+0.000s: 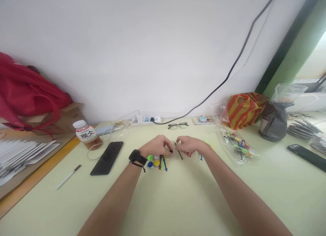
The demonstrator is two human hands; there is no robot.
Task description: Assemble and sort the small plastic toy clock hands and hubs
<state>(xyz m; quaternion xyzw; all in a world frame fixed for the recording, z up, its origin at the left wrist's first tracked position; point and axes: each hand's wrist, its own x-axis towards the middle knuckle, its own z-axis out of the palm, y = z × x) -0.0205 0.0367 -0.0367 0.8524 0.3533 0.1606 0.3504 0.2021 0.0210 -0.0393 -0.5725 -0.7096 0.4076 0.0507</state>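
My left hand (160, 146), with a black watch on its wrist, is closed in a pinch on a small black piece (171, 151) just above the table. Opposite it, my right hand (187, 145) has thumb and forefinger closed at the upper end of a thin black plastic stick (179, 153). Below my left hand lie small round discs, among them a yellow disc (156, 163) and a blue disc (150, 164), beside several coloured sticks (163, 163) with arrow-like ends. A red piece (190, 155) and a blue stick (201, 157) show under my right hand, partly covered.
Glasses (178, 125) lie beyond my hands, near a power strip (146, 120). To the left are a phone (107, 158), a pen (68, 177) and a bottle (88, 135). A clear bag of coloured pieces (240, 147) and a striped bag (244, 110) are on the right.
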